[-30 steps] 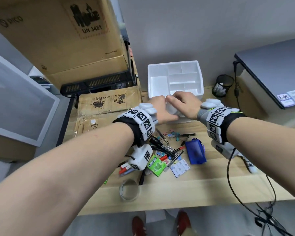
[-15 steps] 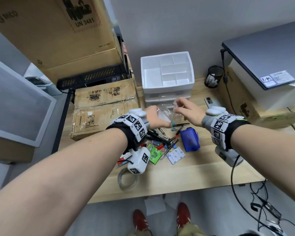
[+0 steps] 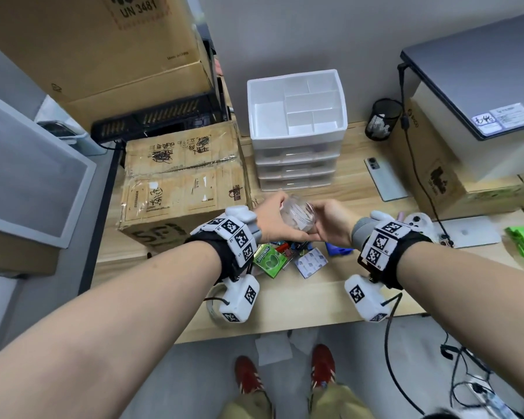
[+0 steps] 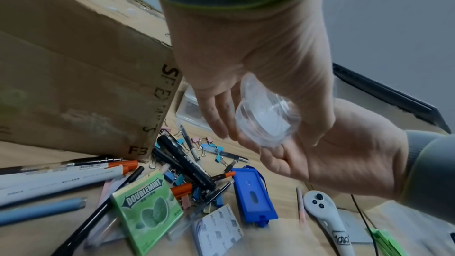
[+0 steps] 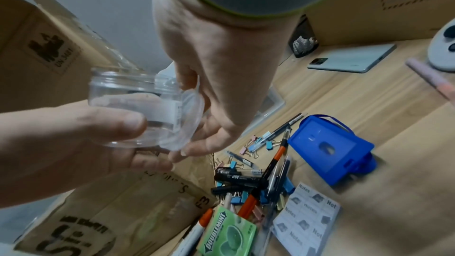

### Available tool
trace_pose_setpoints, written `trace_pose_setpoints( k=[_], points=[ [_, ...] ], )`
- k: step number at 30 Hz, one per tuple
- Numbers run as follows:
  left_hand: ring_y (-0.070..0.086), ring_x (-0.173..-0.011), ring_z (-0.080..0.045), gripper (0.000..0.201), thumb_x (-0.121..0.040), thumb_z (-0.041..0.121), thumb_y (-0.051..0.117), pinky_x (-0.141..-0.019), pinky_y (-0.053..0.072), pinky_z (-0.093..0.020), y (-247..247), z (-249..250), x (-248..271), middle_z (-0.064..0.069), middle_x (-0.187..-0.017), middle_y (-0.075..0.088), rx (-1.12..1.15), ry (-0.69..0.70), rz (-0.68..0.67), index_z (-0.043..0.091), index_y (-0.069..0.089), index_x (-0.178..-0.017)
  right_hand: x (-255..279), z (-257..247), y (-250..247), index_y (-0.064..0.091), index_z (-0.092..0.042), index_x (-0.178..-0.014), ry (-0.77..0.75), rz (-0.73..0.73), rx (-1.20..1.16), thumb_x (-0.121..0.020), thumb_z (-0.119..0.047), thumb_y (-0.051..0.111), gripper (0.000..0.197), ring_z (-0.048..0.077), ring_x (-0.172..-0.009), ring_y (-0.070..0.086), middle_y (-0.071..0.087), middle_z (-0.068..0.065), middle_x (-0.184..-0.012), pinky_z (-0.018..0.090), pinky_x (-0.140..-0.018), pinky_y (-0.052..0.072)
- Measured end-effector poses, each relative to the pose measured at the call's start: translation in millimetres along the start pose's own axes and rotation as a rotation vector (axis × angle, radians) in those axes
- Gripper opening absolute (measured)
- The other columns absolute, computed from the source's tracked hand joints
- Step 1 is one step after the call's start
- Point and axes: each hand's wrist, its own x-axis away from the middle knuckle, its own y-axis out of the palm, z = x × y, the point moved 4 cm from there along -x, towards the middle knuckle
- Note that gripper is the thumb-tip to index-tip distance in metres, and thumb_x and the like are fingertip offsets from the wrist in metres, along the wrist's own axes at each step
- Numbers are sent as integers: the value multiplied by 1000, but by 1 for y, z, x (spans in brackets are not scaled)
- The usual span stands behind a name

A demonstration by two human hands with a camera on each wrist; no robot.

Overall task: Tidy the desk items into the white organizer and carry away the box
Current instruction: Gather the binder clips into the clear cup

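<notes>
My left hand grips a clear plastic jar, thumb across its side, above the desk. My right hand holds a clear round lid against the jar's base end. The jar's threaded mouth is uncovered. The white organizer stands behind the hands, with bare top compartments and shut drawers. A taped cardboard box sits on the desk to its left. Below the hands lie pens, binder clips, a green gum pack, a notes pad and a blue card holder.
A grey phone and a black mesh cup lie right of the organizer. A white controller and a cardboard box stand further right. A tape roll sits at the desk's front edge. Large cartons are stacked at the back left.
Both hands came back from the organizer's front toward me with the clear jar between them. The jar is now held higher above the pile of desk items.
</notes>
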Motion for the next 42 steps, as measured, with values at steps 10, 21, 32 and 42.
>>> trace_pose_setpoints(
  k=[10,21,32,42],
  points=[
    [60,-82,-18,69,-50,44,86,-72,54,-38,31,-57,-12,1,-95,57,-290,-29,-69,22,45,-101,-49,40,-29,60,-15,-105,145,100,274,-94,-64,38,56,24,-75,63,66,8,-88,33,-68,51],
    [52,-85,-20,79,-50,56,83,-78,52,-39,49,-97,-36,1,-98,44,-313,-115,-28,26,41,-110,-113,-20,-77,65,-14,-110,-342,590,1451,-84,-5,56,29,32,-107,59,68,12,-111,32,-86,42],
    [53,-88,-19,83,-52,53,86,-75,51,-37,50,-111,-46,1,-102,44,-313,-154,-55,25,42,-117,-142,0,-83,71,-25,-98,-74,594,1767,-72,-22,75,27,27,-95,57,60,6,-102,33,-81,50],
    [53,-86,-16,85,-54,51,87,-56,45,-29,46,-112,-46,3,-103,43,-336,-144,-47,24,42,-121,-129,-2,-89,65,-23,-92,-258,412,1737,-83,-5,57,22,25,-95,61,66,-1,-99,27,-69,34]
  ],
)
